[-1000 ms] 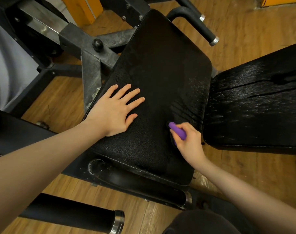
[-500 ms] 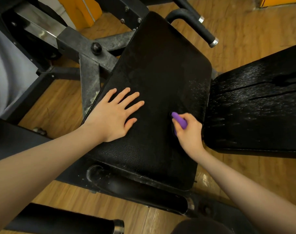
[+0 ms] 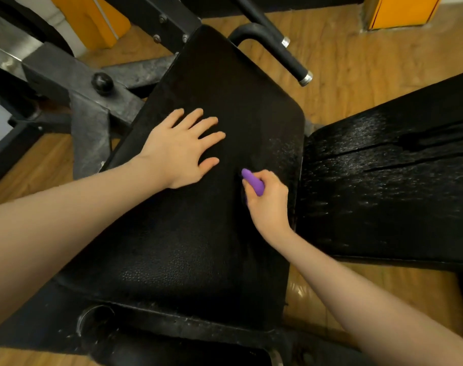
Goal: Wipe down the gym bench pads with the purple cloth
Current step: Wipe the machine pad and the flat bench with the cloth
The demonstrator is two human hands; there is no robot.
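A black textured bench pad (image 3: 198, 233) fills the middle of the view. My left hand (image 3: 180, 151) lies flat on its upper left part with fingers spread. My right hand (image 3: 267, 202) is closed around a small purple cloth (image 3: 253, 180) bunched into a roll, whose tip pokes out and presses on the pad near its right edge. A second black pad (image 3: 389, 196) lies to the right, separated by a narrow gap, with wet streaks on its surface.
A grey steel frame with a black knob (image 3: 102, 83) stands at the upper left. A black handle with a chrome end (image 3: 291, 59) juts out behind the pad. A black roller tube (image 3: 98, 320) runs below the pad. The floor is wood; orange panels (image 3: 399, 9) are at the back.
My right hand has slid the purple cloth away from me and slightly leftward across the pad. My left hand has stayed flat in nearly the same spot. The camera has tilted a little.
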